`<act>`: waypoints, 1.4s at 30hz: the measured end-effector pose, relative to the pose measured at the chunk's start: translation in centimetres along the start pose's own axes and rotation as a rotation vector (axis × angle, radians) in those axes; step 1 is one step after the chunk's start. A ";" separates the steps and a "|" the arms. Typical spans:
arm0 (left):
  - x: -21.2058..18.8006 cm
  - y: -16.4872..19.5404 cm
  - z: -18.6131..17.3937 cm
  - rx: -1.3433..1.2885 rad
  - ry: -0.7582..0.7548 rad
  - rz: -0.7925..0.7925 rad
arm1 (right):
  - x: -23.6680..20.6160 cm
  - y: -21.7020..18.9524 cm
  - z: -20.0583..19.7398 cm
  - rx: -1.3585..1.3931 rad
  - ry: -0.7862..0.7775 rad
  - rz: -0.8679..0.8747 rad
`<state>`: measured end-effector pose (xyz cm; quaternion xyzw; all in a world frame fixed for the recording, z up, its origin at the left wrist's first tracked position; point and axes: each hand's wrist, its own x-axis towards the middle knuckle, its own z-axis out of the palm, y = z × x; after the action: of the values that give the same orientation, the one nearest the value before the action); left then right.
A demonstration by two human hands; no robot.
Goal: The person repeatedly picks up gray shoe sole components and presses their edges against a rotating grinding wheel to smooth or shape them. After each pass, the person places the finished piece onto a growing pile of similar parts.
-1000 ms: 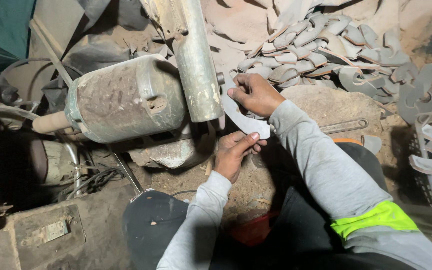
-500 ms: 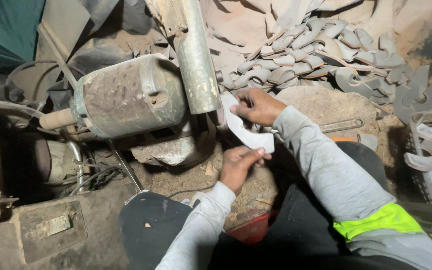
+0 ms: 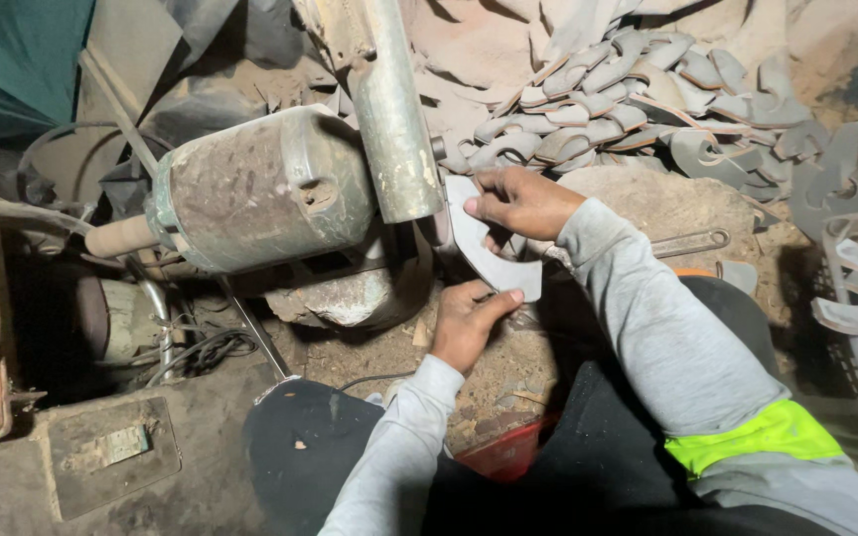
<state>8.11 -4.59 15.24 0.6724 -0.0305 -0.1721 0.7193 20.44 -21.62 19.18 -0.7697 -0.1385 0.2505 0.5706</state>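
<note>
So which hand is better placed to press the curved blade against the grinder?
Probably the right hand: it grips the curved metal blade's upper end beside the grinder; the left hand supports the lower end.

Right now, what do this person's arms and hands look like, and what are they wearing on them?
Both hands are bare, with no gloves: the left hand and the right hand. Each arm is covered to the wrist by a long, light grey sleeve, the left sleeve and the right sleeve. A bright yellow-green band crosses the right upper arm. No watch or rings show.
</note>
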 end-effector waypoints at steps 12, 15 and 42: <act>0.5 -2.0 0.5 0.465 0.239 0.196 | 0.1 0.2 -0.5 -0.082 -0.021 0.142; -0.1 -2.4 0.3 0.822 0.297 0.390 | -0.4 1.5 0.3 -0.221 -0.009 0.079; -0.4 0.3 -1.7 -0.371 0.025 -0.051 | 2.0 0.5 0.3 -0.099 0.149 -0.200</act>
<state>8.30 -2.83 15.40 0.5310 0.0277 -0.1848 0.8265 21.95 -20.53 18.19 -0.7959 -0.1838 0.1274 0.5627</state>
